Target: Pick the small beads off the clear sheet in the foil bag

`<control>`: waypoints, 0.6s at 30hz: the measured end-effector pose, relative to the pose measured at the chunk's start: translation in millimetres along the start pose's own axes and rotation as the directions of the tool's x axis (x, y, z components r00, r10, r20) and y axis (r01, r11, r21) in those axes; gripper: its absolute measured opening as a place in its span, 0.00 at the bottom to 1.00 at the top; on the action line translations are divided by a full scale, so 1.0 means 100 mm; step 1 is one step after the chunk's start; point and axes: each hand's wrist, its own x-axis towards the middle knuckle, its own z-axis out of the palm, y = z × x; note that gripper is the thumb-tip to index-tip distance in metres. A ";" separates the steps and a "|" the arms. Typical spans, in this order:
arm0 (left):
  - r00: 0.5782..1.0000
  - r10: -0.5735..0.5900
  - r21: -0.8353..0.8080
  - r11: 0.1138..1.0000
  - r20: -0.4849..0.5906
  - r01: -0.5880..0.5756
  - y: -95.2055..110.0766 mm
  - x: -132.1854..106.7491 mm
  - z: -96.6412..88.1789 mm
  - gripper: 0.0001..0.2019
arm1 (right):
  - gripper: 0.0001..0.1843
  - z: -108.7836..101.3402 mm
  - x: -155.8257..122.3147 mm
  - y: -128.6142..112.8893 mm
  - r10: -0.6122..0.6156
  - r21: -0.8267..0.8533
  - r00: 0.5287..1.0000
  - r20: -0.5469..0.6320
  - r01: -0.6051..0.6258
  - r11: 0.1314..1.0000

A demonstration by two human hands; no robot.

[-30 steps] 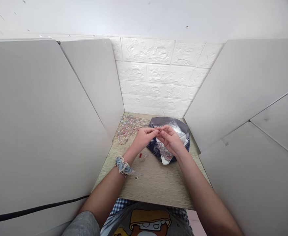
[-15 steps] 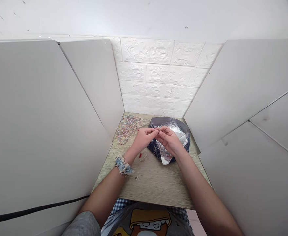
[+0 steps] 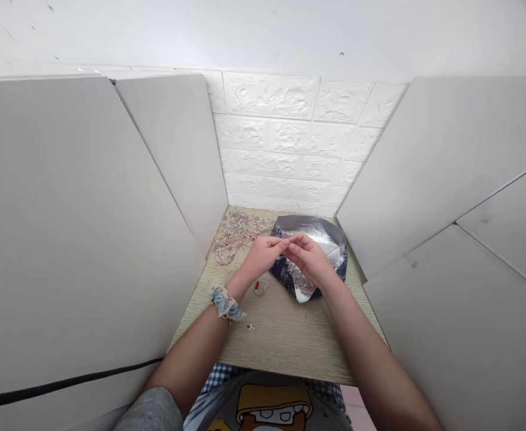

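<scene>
Left hand (image 3: 263,254) and right hand (image 3: 308,260) pinch something tiny above one foil bag (image 3: 322,230).

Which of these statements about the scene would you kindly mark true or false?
1. The left hand and right hand meet at the fingertips over a foil-lined pouch: true.
2. The fabric scrunchie is on the right wrist: false, it is on the left wrist.
3. The heap of beads lies to the right of the pouch: false, it lies to the left.
4. A small red bead lies on the wood-grain board: true.
</scene>
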 end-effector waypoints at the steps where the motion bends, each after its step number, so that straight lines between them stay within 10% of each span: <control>1: 1.000 -0.004 -0.002 1.000 0.000 0.004 0.00 0.00 0.00 0.16 | 0.10 0.00 0.00 0.01 -0.004 -0.015 1.000 0.001 0.004 1.000; 18: 0.999 -0.048 -0.002 0.999 0.002 0.048 0.00 0.00 0.00 0.17 | 0.09 -0.03 -0.01 -0.04 -0.243 -0.545 0.964 -0.108 0.148 0.825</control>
